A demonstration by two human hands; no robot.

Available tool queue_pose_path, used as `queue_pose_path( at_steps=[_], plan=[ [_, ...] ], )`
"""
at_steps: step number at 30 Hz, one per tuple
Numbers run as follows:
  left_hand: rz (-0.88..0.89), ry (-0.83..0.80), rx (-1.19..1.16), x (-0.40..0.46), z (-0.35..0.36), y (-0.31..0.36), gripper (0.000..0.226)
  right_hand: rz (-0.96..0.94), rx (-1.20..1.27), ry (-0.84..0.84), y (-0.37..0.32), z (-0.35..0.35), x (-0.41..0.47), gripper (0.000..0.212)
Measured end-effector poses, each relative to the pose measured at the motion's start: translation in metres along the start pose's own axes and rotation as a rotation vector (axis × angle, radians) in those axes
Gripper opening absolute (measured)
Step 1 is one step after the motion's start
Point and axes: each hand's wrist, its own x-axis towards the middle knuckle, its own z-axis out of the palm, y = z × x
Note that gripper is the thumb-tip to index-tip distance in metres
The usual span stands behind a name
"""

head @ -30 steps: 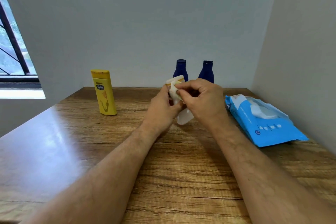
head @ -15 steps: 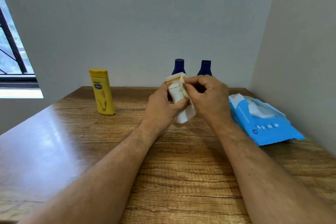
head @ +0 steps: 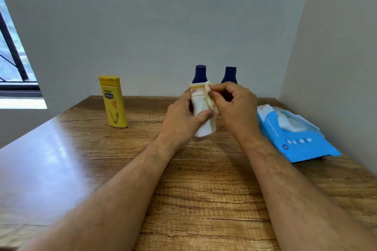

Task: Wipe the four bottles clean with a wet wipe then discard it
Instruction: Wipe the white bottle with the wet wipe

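My left hand [head: 182, 116] grips a white bottle [head: 201, 108] and holds it above the wooden table [head: 183, 189], cap end up. My right hand [head: 234, 106] pinches a crumpled wet wipe [head: 210, 98] against the bottle's right side near the cap. A yellow bottle [head: 113, 102] stands upright at the back left. Two dark blue bottles [head: 200, 73] [head: 230, 74] stand at the back wall, mostly hidden behind my hands.
An opened blue pack of wet wipes [head: 295, 138] lies on the table at the right, by the side wall. A window [head: 12, 67] is at the far left. Walls close off the back and right of the table.
My right hand has slid the wipe from the front of the white bottle to its right side near the cap. The bottle now stands a little more upright in my left hand.
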Motion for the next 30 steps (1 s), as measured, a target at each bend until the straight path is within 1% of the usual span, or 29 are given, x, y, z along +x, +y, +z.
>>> queue_pose_path(
  at_steps=[3,6,10,13,15,17,19,21,23,24,26,27,30],
  plan=[
    [0.026,-0.005,-0.016,0.000,-0.001,0.001,0.056,0.091,0.095,0.029,-0.002,0.000,0.001,0.011],
    [0.049,-0.003,-0.035,0.000,-0.002,0.001,0.055,0.135,0.140,0.046,-0.003,0.000,0.001,0.010],
    [0.048,0.027,-0.038,0.001,-0.003,-0.004,0.054,0.045,0.103,-0.060,-0.006,-0.001,-0.003,0.014],
    [0.047,0.026,-0.007,0.004,-0.004,-0.010,0.062,-0.042,0.046,-0.136,-0.008,0.005,-0.008,0.016],
    [0.037,0.002,-0.015,0.007,-0.002,-0.015,0.070,-0.050,0.038,-0.113,-0.009,0.006,-0.008,0.015],
    [0.021,-0.026,-0.034,0.009,0.000,-0.015,0.077,-0.022,0.058,-0.040,-0.007,0.005,-0.006,0.013],
    [-0.014,-0.040,-0.093,0.010,0.002,-0.015,0.085,0.032,0.094,0.031,-0.006,0.002,-0.003,0.012],
    [-0.055,-0.051,-0.184,0.010,0.004,-0.014,0.086,0.090,0.143,0.059,-0.006,0.001,-0.001,0.010],
    [-0.085,-0.054,-0.253,0.009,0.003,-0.011,0.077,0.118,0.180,0.057,-0.007,0.001,0.000,0.009],
    [-0.096,-0.051,-0.302,0.008,0.002,-0.010,0.068,0.122,0.191,0.050,-0.007,0.001,0.000,0.009],
    [-0.126,-0.041,-0.444,0.007,-0.001,-0.007,0.052,0.132,0.214,0.015,-0.008,0.002,0.000,0.008],
    [-0.143,-0.036,-0.497,0.006,-0.003,-0.004,0.052,0.141,0.237,-0.019,-0.009,0.001,0.000,0.008],
    [-0.192,-0.046,-0.614,0.006,-0.008,-0.001,0.062,0.147,0.293,-0.138,-0.011,0.000,-0.001,0.009]
  ],
)
